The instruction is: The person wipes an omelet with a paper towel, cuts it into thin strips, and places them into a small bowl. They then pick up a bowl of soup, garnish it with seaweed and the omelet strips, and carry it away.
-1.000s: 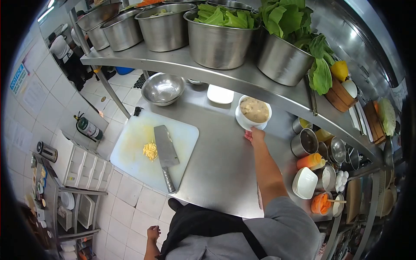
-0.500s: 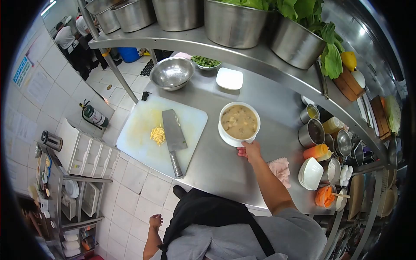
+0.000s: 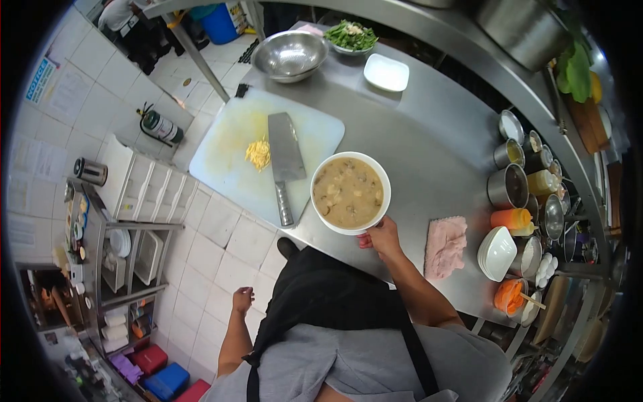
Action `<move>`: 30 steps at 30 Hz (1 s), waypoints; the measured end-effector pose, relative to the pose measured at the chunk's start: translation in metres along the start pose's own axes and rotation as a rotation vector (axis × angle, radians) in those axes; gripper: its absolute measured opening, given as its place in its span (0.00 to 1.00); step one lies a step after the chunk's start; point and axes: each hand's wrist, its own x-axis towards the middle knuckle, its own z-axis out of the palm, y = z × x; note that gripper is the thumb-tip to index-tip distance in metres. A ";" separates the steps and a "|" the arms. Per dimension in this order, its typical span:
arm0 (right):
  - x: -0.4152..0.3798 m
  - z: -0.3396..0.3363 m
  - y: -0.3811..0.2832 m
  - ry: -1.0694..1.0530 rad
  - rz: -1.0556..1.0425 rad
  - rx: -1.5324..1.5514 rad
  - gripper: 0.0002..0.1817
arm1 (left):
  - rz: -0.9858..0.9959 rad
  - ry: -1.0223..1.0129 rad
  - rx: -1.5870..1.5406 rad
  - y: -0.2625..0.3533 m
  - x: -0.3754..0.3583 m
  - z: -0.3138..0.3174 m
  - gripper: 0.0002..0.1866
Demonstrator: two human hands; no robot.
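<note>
Head view: steel desk (image 3: pixel 408 144) seen from above; its near edge runs just under the bowl.
Bowl position: white soup bowl (image 3: pixel 350 193) at the desk's near edge, just beside the cleaver (image 3: pixel 286 161) on the white cutting board (image 3: pixel 228 151).
Open room: bare steel between bowl and condiment tins (image 3: pixel 510 186); pink cloth (image 3: pixel 445 246) lies to the right.
Axis: round, upright, mouth facing up; no long axis.
Look: beige creamy soup with darker chunks.
Right hand: right hand (image 3: pixel 382 238) clamped on the bowl's near rim.
Left hand: left hand (image 3: pixel 242 299) hangs over the tiled floor, fingers loosely curled, holding nothing.
</note>
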 end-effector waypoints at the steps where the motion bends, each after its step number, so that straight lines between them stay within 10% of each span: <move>1: -0.007 0.002 0.000 -0.006 0.008 -0.004 0.14 | 0.007 -0.001 -0.002 -0.005 -0.002 -0.001 0.18; 11: -0.031 -0.004 0.005 -0.083 0.007 -0.023 0.13 | -0.037 -0.021 0.060 -0.010 -0.022 -0.005 0.20; 18: -0.033 -0.026 0.005 -0.148 0.036 -0.034 0.15 | 0.179 -0.078 -0.033 0.121 -0.011 -0.043 0.19; 30: -0.034 -0.011 0.056 1.042 -0.640 -1.026 0.27 | 1.160 -0.041 0.208 0.521 0.041 -0.053 0.19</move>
